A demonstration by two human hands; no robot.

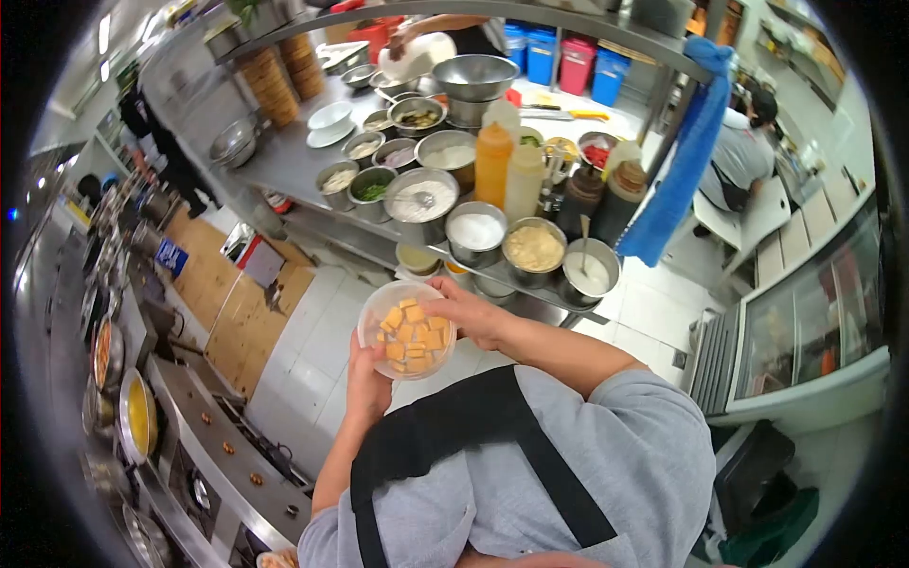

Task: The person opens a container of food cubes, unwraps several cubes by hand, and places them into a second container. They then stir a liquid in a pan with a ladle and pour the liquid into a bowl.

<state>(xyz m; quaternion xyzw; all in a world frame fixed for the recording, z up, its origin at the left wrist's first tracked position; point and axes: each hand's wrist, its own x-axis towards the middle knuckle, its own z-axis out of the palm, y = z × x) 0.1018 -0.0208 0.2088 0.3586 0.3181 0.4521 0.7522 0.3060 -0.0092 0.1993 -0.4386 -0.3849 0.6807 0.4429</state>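
A round, clear plastic container (371,317) of orange cubes (405,333) is held in front of my chest, its open top facing up. My left hand (367,371) grips its near left side. On the far right side, my right hand (466,312) is closed round the rim, thumb toward the cubes. Beyond the hands, along the counter's edge, stand a metal pot of white powder (476,230), a pot of pale yellow paste (534,246) and a pot of white sauce with a spoon (591,270).
Squeeze bottles (492,166) and several ingredient pots crowd the steel counter (284,156). A blue towel (677,161) hangs from the shelf post. At left runs a stove (222,450) with pans. Another person (743,156) sits at right; a co-worker's hand (407,38) is across the counter.
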